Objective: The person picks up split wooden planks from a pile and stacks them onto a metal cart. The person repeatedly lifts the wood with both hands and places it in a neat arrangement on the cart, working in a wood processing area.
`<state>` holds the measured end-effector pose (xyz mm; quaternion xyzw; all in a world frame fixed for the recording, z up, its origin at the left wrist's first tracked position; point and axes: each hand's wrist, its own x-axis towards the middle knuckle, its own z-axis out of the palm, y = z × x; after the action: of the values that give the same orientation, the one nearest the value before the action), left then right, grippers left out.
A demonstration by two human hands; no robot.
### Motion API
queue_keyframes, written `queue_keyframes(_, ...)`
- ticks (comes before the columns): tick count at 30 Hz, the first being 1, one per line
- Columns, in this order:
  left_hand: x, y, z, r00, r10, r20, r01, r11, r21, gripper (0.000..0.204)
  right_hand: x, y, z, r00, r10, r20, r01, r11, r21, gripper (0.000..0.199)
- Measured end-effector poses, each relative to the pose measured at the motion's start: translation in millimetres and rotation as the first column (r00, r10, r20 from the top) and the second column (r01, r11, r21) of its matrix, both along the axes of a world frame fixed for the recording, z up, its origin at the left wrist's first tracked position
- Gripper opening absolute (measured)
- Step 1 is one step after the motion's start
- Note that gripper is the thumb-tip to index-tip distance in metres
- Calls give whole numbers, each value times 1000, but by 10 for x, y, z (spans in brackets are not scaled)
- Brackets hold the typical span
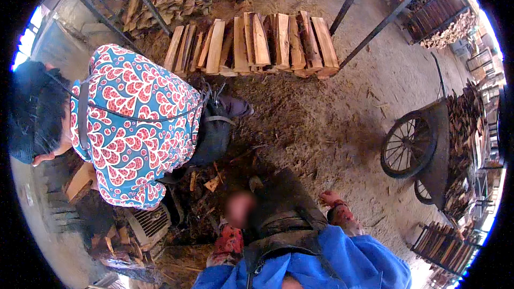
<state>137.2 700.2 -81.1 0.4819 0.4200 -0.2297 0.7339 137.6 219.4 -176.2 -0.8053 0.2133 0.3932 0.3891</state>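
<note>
My left hand [240, 208], below a red patterned sleeve cuff, hangs in front of my dark apron [286, 203]. It is blurred, so its fingers cannot be made out. On the other side of the apron, my right hand [329, 198] hangs low with its fingers curled in, and I see nothing in them. Small split wood pieces [212, 184] lie on the dirt floor near my left hand. A person in a blue and red patterned top [139, 123] bends beside me on the left, next to a slatted plastic crate [149, 225].
A row of split logs [243, 43] stands ahead inside a metal frame [353, 0]. At the right is a two-wheeled cart [409, 144], with wood stacked behind it. More firewood [166, 2] is heaped at the far left. Bark litter covers the dirt floor [305, 128].
</note>
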Motion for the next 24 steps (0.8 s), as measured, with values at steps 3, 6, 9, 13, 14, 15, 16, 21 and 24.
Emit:
queue_keyframes(3, 370, -174, 235, 998, -49, 44, 50, 998, -30, 17, -46, -39, 312, 943, -311, -118, 313, 950, -1, 35)
queue_keyframes(6, 655, -338, 14, 992, -106, 64, 113, 986, -120, 17, 119, -357, 73, 905, -386, -178, 414, 896, 163, 35)
queue_keyframes(9, 1222, -830, 218, 969, -245, 16, 244, 969, 47, 18, 611, -497, 114, 868, -497, 14, 478, 841, 252, 37)
queue_keyframes(13, 1423, -1353, -165, 963, -267, -44, 271, 943, 193, 24, 1549, -1079, 215, 961, -268, 65, 251, 948, 196, 29)
queue_keyframes(14, 1471, -1427, -275, 959, -283, -22, 282, 939, 198, 24, 1704, -1203, 254, 970, -213, 117, 192, 966, 172, 28)
queue_keyframes(15, 1415, -1427, -407, 945, -326, 28, 308, 915, 260, 24, 1992, -1323, 238, 971, -153, 186, 126, 981, 150, 28)
queue_keyframes(16, 1467, -1527, -399, 978, -208, 17, 197, 946, 257, 23, 2247, -1504, 182, 963, -103, 248, 76, 990, 117, 28)
queue_keyframes(21, 1299, -1520, -483, 986, -93, -136, 122, 966, 228, 24, 3603, -2031, 105, 885, 129, 447, -171, 984, 55, 29)
queue_keyframes(24, 1377, -1830, -270, 520, -796, -309, 701, 192, 687, 30, 4429, -1808, 632, 907, 261, 330, -251, 965, -74, 25)
